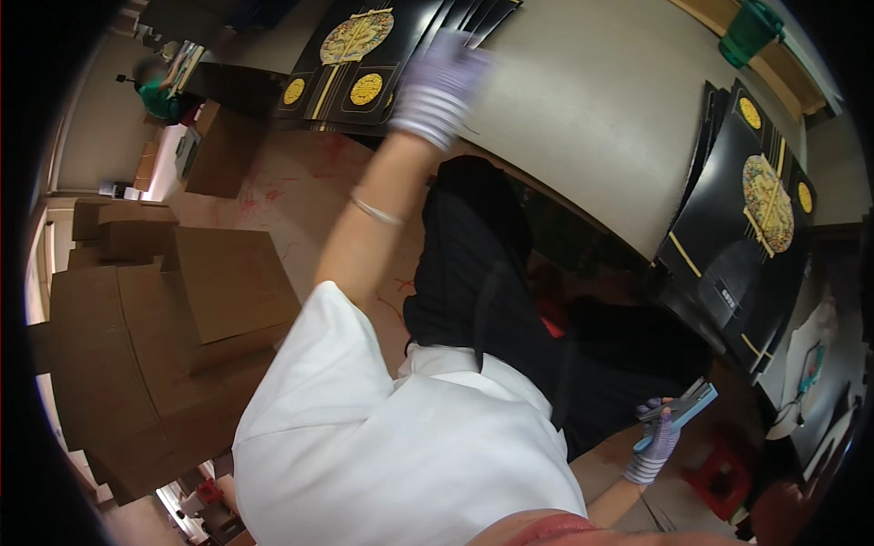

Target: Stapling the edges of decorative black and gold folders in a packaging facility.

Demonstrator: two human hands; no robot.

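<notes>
My left hand point(443, 80), in a lilac and white striped knit glove, reaches over the right edge of a fanned stack of black printed card sheets point(314, 86) on the table. Its fingers are smeared by motion, so whether they grip a sheet cannot be made out. Low on the right, beside my knee, my right hand point(657, 444) in a matching glove is closed around a light blue and grey stapler point(685, 408). A second stack of black sheets point(728, 246), with round gold and multicoloured designs, lies at the table's right end.
The pale table point(583, 118) spans between the two stacks. A green plastic container point(750, 35) stands at its far right. Brown cardboard boxes point(137, 346) fill the left side. A red stool point(719, 478) is on the floor at lower right. Another person point(162, 96) in green is at far left.
</notes>
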